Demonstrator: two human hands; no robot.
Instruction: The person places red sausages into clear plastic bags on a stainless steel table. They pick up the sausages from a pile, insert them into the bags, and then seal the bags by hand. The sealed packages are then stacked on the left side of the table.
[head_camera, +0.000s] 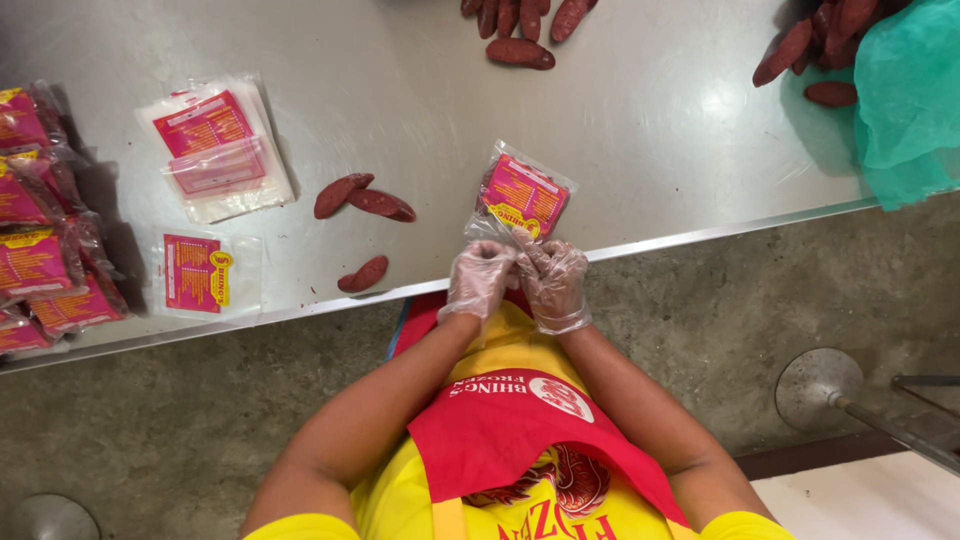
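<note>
Both my hands wear thin clear plastic gloves and meet at the near edge of a steel table (650, 150). My left hand (480, 278) and my right hand (552, 282) pinch the open end of a clear plastic packet (522, 196) with a pink and yellow label, filled with dark red sausages. The packet lies on the table just beyond my fingers. Three loose dark red sausages (364, 200) lie on the table to the left of the packet.
A stack of empty labelled bags (214, 146) and a single empty bag (200, 274) lie at left. Filled packets (40, 270) pile at the far left edge. More sausages (520, 30) sit at the back, others (815, 50) by a green hairnet (905, 95). Concrete floor below.
</note>
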